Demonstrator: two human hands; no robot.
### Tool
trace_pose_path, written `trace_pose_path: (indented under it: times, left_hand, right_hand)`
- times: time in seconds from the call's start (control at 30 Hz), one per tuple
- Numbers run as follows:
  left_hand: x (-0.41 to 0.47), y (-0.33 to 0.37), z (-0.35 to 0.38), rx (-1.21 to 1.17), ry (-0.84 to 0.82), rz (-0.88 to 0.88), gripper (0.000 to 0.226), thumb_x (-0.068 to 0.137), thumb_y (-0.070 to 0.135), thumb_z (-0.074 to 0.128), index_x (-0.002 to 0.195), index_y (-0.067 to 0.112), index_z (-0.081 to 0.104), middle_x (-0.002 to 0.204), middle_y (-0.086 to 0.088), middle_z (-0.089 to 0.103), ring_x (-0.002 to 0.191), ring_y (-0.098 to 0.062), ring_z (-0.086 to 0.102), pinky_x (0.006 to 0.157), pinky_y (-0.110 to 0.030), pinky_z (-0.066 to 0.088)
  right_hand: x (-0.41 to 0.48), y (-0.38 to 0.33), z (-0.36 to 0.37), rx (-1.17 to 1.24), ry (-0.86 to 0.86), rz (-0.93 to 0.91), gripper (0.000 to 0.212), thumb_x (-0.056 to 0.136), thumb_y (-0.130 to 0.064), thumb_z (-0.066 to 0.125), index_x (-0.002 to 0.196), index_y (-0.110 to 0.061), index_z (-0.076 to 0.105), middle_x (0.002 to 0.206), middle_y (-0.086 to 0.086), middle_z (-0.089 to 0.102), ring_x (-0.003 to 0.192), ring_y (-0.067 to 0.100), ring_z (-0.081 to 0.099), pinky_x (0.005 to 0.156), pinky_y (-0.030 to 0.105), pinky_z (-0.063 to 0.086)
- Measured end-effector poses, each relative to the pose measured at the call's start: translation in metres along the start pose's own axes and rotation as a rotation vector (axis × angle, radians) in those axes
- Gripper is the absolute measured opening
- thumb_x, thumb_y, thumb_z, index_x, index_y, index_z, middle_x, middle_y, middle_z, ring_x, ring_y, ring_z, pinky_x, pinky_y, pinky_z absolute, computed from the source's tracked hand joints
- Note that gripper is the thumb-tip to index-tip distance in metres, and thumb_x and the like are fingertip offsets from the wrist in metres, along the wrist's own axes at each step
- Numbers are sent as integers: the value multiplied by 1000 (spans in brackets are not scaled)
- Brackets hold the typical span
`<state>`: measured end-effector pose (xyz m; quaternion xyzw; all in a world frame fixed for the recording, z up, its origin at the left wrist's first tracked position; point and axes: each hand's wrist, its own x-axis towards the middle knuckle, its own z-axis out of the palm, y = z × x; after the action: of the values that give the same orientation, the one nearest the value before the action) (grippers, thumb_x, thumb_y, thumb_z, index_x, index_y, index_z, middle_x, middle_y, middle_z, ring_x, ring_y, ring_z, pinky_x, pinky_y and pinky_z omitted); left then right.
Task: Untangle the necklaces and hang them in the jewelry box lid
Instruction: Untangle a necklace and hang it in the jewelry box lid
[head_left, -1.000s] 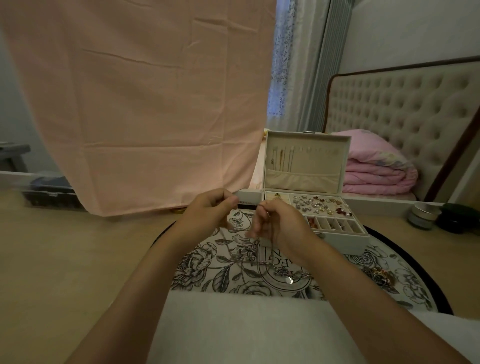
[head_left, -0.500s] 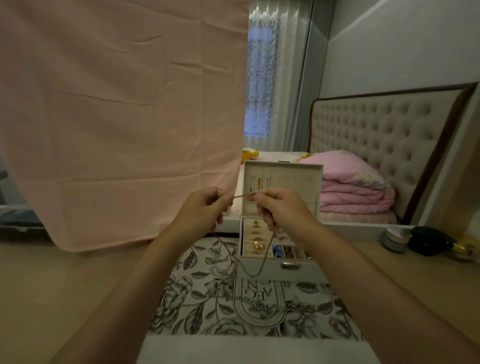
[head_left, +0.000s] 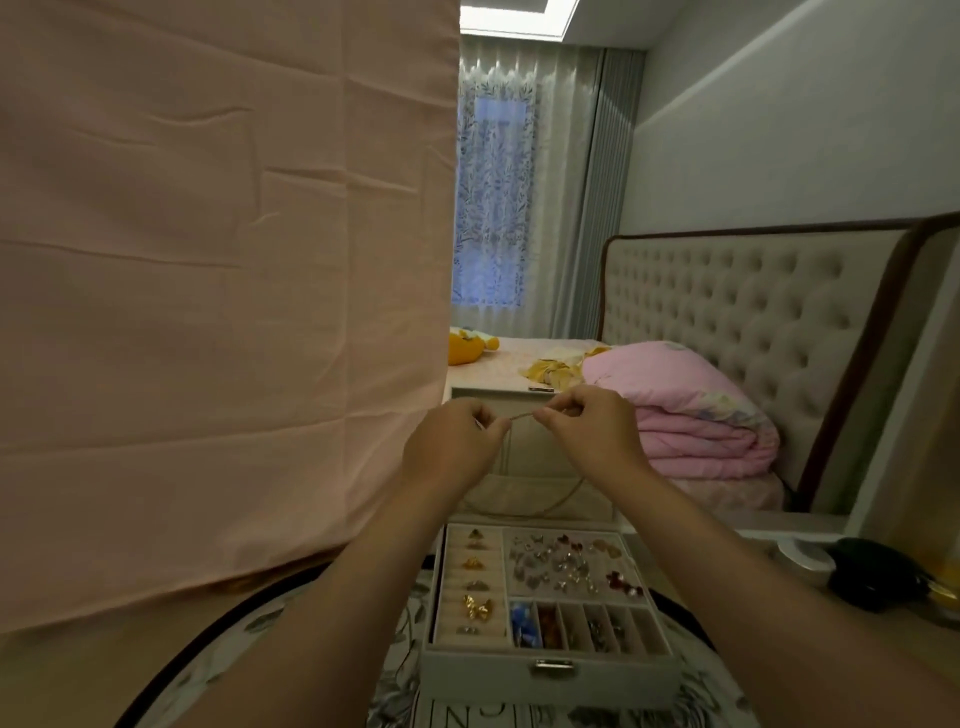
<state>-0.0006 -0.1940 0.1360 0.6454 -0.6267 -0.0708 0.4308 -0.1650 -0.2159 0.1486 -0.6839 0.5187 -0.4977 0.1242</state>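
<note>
A thin chain necklace (head_left: 522, 416) is stretched between my two hands in front of the raised lid (head_left: 530, 467) of the white jewelry box (head_left: 550, 670). My left hand (head_left: 452, 447) pinches one end of it. My right hand (head_left: 592, 431) pinches the other end, and the rest of the chain hangs in a loop down over the lid's pocket. The box tray below holds rings, earrings and small charms in compartments. My hands hide most of the lid's upper part, and its hooks cannot be seen.
A large pink cloth (head_left: 223, 291) hangs on the left. Behind the box are a bed with a folded pink quilt (head_left: 691, 415) and a tufted headboard (head_left: 737, 332). The box sits on a round floral mat (head_left: 395, 675). Small jars (head_left: 878, 577) stand at the right.
Both hands rose with the necklace from over the mat to the top of the lid. The camera tilted up and moved closer, so the box now lies below the hands.
</note>
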Motion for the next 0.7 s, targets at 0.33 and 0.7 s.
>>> trace_pose_path:
  times: [0.33,0.7]
  left_hand:
    - [33,2,51,120,58,-76,38,93,45,56,67,19,69,69,3,67,70,-17,63,60,-29,48]
    - [30,-11,62,111,-9,-109,39,91,40,59,63,14,67,64,0,64,67,-19,61,56,-29,44]
  right_hand:
    - [28,44,40,-151,178,46,16,89,-32,72,84,-18,69,77,-4,68,73,15,62,61,29,44]
    - [11,48,46,-194,94,104,20,88,-29,72,78,-12,69,75,-6,63,72,14,58,51,21,33]
